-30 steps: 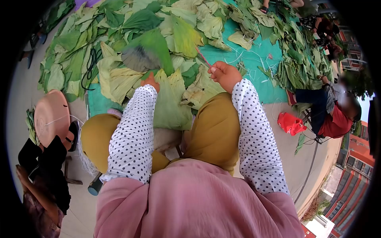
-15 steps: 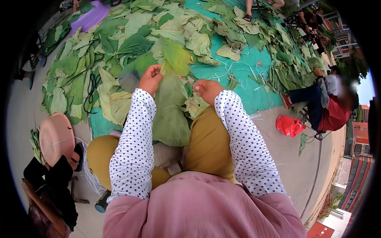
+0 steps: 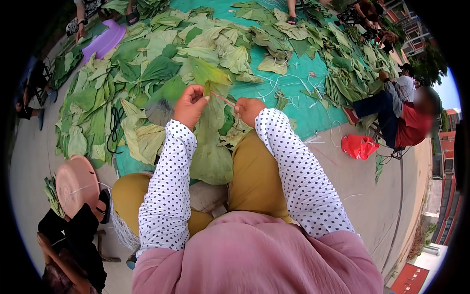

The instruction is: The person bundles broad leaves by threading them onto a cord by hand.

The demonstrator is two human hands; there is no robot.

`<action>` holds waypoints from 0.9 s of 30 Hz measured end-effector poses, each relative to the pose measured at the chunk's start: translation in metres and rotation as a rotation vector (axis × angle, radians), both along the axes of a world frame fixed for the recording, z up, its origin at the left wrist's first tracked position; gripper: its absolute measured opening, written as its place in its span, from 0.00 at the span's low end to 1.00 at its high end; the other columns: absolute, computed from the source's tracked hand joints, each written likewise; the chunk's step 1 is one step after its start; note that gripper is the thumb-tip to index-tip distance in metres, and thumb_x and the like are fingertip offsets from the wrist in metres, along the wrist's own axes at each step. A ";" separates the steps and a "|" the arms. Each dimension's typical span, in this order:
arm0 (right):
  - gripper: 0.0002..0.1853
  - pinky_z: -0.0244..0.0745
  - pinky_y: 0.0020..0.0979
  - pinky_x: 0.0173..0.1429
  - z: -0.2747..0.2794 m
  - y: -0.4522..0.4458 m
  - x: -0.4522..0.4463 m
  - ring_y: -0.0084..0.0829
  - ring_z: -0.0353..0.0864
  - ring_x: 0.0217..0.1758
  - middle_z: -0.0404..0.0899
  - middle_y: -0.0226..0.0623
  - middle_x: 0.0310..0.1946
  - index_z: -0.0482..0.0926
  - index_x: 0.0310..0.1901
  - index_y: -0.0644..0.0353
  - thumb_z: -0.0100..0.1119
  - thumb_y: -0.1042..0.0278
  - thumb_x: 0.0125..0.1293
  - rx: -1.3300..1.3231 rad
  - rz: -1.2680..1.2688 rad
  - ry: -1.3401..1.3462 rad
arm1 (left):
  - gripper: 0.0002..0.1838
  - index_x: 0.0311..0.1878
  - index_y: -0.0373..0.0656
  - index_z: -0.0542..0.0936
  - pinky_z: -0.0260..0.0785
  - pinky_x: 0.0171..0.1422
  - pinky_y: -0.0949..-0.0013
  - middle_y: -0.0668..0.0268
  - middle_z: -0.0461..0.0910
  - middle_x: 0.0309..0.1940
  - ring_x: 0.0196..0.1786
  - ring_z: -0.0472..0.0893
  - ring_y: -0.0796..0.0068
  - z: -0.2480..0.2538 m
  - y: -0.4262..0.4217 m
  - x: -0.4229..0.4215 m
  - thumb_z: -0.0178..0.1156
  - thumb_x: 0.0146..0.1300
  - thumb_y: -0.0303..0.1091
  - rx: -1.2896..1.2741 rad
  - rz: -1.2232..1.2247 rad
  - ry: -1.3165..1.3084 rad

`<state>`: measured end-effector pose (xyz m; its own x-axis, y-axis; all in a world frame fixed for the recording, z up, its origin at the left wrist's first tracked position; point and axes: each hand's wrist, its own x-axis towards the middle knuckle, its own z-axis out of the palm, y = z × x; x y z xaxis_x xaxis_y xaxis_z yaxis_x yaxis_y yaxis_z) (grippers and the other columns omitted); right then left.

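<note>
Between my knees hangs a large green leaf [image 3: 209, 152], its upper end by my left hand [image 3: 190, 106]. The fingers of that hand are closed in a pinch at the leaf's tip. My right hand [image 3: 249, 110] is closed on a thin pink stick [image 3: 223, 99], which slants up and left toward the left fingertips. Whether the stick touches or pierces the leaf is too small to tell. A yellow-green leaf [image 3: 208, 72] lies just beyond both hands, on a wide heap of leaves.
A green sheet [image 3: 306, 117] lies under the leaves, with white strings on it. A pink basin [image 3: 73, 188] and a seated person are at left; a purple basin [image 3: 105, 41] is at upper left. A red bag [image 3: 359, 147] lies near another seated person at right.
My left hand has risen from the leaves and pinches the large leaf's upper end. My right hand has moved left with the pink stick, bringing the two hands close together. The view has shifted.
</note>
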<state>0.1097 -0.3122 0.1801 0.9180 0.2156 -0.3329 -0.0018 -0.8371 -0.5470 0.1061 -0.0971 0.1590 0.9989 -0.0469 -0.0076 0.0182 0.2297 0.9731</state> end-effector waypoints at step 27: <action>0.18 0.73 0.36 0.53 0.022 0.002 -0.007 0.44 0.76 0.50 0.75 0.48 0.48 0.74 0.49 0.63 0.62 0.67 0.57 0.234 0.046 -0.296 | 0.07 0.43 0.41 0.77 0.72 0.40 0.74 0.69 0.80 0.35 0.36 0.80 0.79 0.002 -0.053 0.001 0.56 0.66 0.33 -0.017 -0.152 0.226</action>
